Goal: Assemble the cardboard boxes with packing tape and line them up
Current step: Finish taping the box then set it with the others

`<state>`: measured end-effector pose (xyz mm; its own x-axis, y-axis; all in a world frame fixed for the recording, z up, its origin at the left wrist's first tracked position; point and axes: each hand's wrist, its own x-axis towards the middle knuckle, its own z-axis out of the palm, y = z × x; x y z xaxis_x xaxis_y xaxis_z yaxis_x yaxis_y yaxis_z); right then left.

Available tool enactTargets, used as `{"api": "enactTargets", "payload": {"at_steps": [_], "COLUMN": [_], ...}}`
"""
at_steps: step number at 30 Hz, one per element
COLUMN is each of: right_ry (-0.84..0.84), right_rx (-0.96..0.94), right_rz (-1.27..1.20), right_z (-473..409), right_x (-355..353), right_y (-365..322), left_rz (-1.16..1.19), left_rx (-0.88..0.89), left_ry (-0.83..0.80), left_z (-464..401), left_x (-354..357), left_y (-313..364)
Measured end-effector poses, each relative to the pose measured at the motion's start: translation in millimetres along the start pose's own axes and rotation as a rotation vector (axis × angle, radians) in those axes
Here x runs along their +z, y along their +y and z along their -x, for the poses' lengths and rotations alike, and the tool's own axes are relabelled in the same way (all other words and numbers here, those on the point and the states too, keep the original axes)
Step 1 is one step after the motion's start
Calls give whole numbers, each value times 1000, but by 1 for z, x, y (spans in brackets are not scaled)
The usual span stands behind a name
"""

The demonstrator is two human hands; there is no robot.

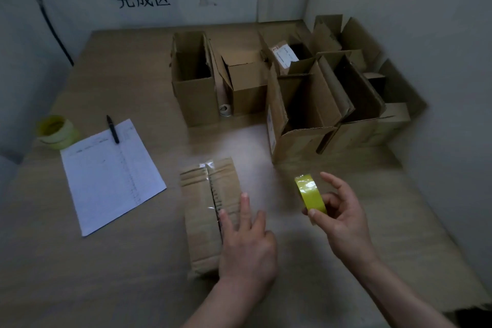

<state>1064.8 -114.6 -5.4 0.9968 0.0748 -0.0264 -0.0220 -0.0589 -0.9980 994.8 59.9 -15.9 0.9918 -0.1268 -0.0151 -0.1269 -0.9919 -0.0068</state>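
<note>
While the left hand [246,245] presses flat, fingers straight, on the box [211,216] lying near the front of the table [119,66], the flaps meet along a middle seam with clear tape already running down it. To do this well, I'd say keep that palm firm so the flaps stay butted, and rub the strip down toward both ends before letting go.

Going from big to small: the open boxes [300,104] stand grouped at the far right, flaps up; dim light hides their insides, though they look mostly empty. One at the back shows a white label [285,56].

A sheet of paper [111,176] lies left of the box with a pen [112,129] on its top edge. Beside it sits a spare tape roll [57,132].

The right hand [343,218] pinches a yellow-green tape roll [310,193] just right of the box, off the table.
</note>
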Motion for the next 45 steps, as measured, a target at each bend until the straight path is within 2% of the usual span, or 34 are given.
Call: {"api": "enactTargets", "payload": {"at_steps": [3, 6, 8, 10, 12, 14, 18, 22, 24, 27, 31, 33, 35, 37, 40, 43, 45], "right_ry": [-13, 5, 36, 71, 98, 113, 143, 176, 194, 212, 264, 294, 325, 362, 389, 366, 346], "right_rx": [2, -4, -20, -43, -54, -54, -72, -89, -113, -131, -118, -118, -102, -83, -82, -101, -119], "right_rz": [43, 82, 100, 119, 107, 99, 156, 153, 188, 221, 265, 278, 283, 293, 292, 270, 262], "right_z": [-1, -2, -3, -1, 3, 9, 18, 15, 11, 8, 8, 11, 13, 14, 15, 19, 22], "right_x": [6, 10, 15, 24, 36, 52, 86, 108, 107, 90, 56, 43, 32, 24, 17, 12, 11], "right_y": [-4, -4, -3, -4, -7, -11, -4, -4, -5, -6, -5, -5, -3, 0, 3, 0, -5], "left_rz": [39, 279, 426, 386, 341, 346, 318, 277, 253, 294, 284, 260, 199, 144, 90, 177, 266], "left_rx": [131, 171, 32, -191, -378, -423, -279, -242, -192, -21, 273, 335, 385, 415, 399, 398, 374], "left_ry": [97, 210, 293, 332, 268, 179, 172, 159, 172, 153, -42, -248, -329, -260, -76, 61, 81], "left_z": [-3, 1, 6, 14, 22, 26, 22, 18, 18, 18, 10, -2, -16, -30, -51, -71, -83], "left_x": [3, -8, -28, -37, -31, -17, 4, 6, 8, 4, -13, -32, -50, -57, -46, -34, -34], "left_y": [-12, -28, -35, -41, -47, -51, -55, -63, -67, -86, -123, -137, -145, -147, -142, -138, -138]}}
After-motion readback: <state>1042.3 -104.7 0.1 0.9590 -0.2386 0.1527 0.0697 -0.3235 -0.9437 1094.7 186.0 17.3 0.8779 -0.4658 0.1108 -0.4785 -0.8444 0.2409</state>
